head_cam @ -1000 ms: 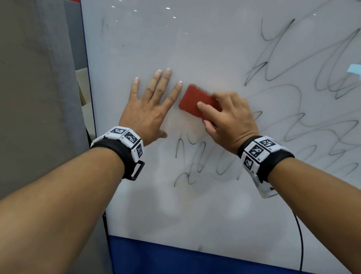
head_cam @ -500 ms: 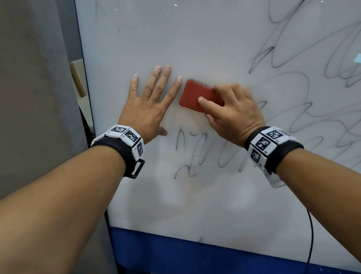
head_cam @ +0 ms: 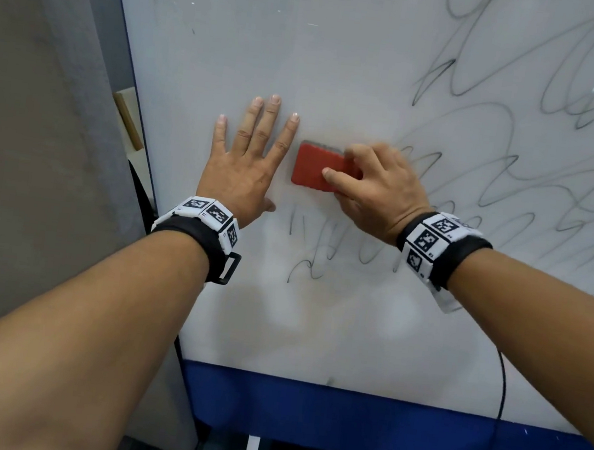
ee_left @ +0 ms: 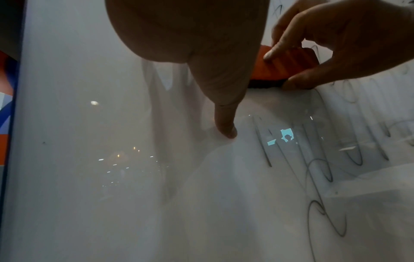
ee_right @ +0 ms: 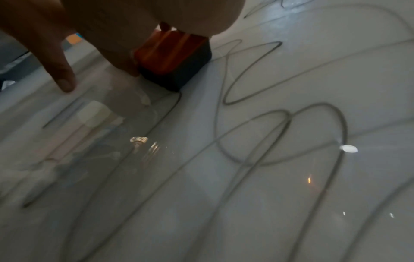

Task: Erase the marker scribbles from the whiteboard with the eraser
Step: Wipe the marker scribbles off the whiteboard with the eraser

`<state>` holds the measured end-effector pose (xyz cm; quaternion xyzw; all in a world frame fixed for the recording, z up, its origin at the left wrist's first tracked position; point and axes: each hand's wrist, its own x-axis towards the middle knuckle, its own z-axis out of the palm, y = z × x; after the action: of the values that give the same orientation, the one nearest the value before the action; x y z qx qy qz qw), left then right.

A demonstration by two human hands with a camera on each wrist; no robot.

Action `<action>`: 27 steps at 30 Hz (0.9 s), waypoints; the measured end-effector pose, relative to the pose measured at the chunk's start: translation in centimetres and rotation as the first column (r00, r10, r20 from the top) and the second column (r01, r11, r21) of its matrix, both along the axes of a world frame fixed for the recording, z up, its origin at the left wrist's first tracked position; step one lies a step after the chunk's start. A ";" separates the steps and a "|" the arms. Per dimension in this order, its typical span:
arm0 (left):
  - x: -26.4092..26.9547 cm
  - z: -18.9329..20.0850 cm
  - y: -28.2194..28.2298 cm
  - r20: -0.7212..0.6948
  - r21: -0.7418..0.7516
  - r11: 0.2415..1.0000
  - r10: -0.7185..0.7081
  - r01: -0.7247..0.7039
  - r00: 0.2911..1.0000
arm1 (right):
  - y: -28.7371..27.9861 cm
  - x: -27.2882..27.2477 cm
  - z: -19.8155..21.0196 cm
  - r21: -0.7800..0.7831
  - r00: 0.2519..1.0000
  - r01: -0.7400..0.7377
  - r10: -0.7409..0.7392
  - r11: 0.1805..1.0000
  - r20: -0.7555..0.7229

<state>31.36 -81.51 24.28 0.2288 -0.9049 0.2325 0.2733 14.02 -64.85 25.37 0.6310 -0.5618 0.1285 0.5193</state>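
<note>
On whiteboard [head_cam: 314, 319], right hand [head_cam: 373, 192] gripping red eraser [head_cam: 312, 171], unreadable scribbles [head_cam: 515, 183]

Black wristbands [head_cam: 191, 231] (checkered white tags)

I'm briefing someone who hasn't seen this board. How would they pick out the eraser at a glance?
Start at the whiteboard, its right side covered in black scribbles and its left mostly wiped. Two hands lie near the middle: the left hand flat on the board, the right hand gripping a small block. That block is the eraser, the only red thing on the white surface.
</note>
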 end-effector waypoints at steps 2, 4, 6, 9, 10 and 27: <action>0.0 -0.1 0.2 -0.003 0.009 1.000 0.008 -0.008 1.000 | -0.1 0.4 -1.3 -0.029 0.997 0.053 -0.051 0.998 0.060; 0.0 -0.2 0.6 0.000 0.020 1.000 0.016 -0.016 1.000 | -0.1 0.7 -2.9 -0.012 0.989 0.081 -0.079 0.997 0.122; 0.0 -0.4 0.8 -0.002 0.028 0.999 0.022 -0.022 1.000 | 0.0 0.9 -3.7 0.039 0.988 0.075 -0.080 0.996 0.132; 0.0 -0.6 1.1 -0.015 0.039 0.999 0.023 -0.022 1.000 | 0.1 0.7 -2.9 0.092 0.995 0.021 -0.030 0.996 0.097; 0.0 -0.6 1.2 -0.019 0.041 0.999 0.023 -0.022 1.000 | 0.1 0.6 -2.2 0.100 0.996 0.005 -0.014 0.995 0.083; -0.1 -2.2 0.7 -0.026 0.034 0.999 0.010 -0.009 1.000 | -0.3 0.8 -1.4 -0.013 0.990 0.068 -0.066 0.998 0.129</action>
<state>31.30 -80.81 22.04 0.2407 -0.9039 0.2154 0.2804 14.85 -65.20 23.95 0.5975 -0.6137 0.1562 0.4918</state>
